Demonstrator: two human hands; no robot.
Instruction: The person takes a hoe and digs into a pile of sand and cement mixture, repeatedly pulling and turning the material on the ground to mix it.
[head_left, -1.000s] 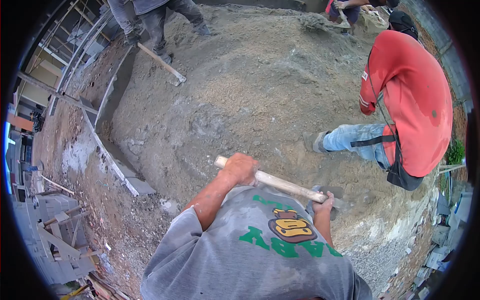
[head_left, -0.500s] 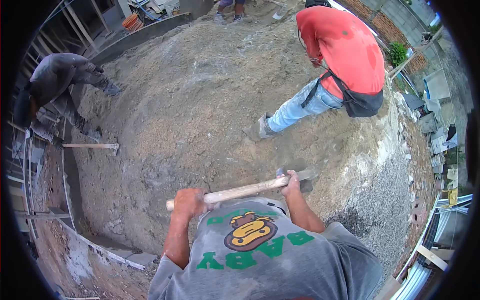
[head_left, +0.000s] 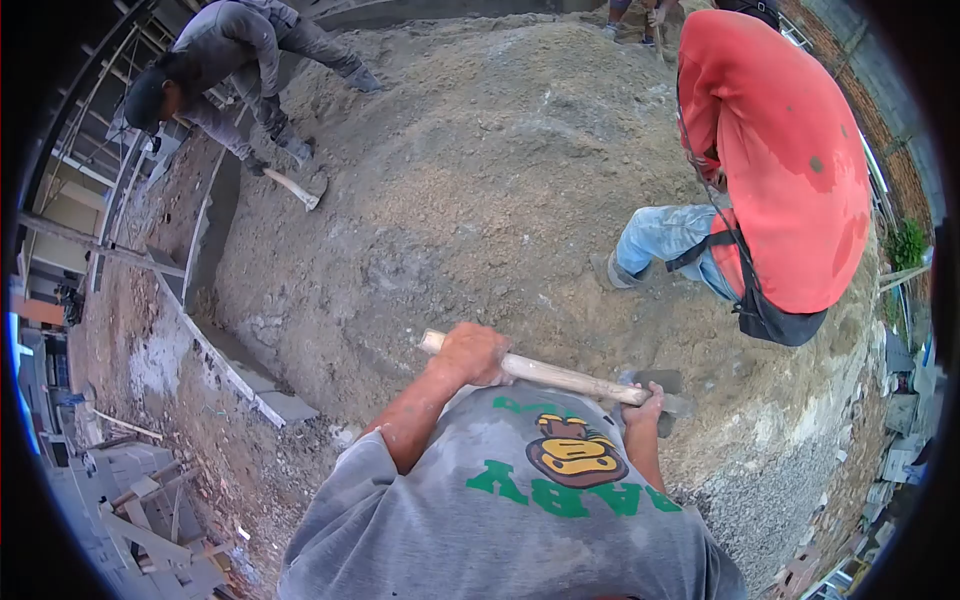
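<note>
A hoe (head_left: 565, 377) with a pale wooden handle lies crosswise in front of my grey shirt, its grey metal head at the right end. Near the handle's left end my left hand (head_left: 475, 354) is closed around the wood. My right hand (head_left: 643, 404) grips the other end, right beside the head, which it partly covers. Below the tool spreads a wide mound of damp sand and gravel (head_left: 430, 250). The blade appears held above this mound, though the exact gap is hard to judge.
A co-worker in a red top (head_left: 790, 160) bends close on the right. Another in grey (head_left: 235, 50) stoops at upper left with a second hoe (head_left: 297, 188). A low concrete edge (head_left: 225, 360) borders the mound at left. Gray gravel (head_left: 760, 500) lies at lower right.
The view has swung left, so my hands and hoe appear farther right. Both hands keep their hold. The grey-clad co-worker's hoe is now angled instead of level.
</note>
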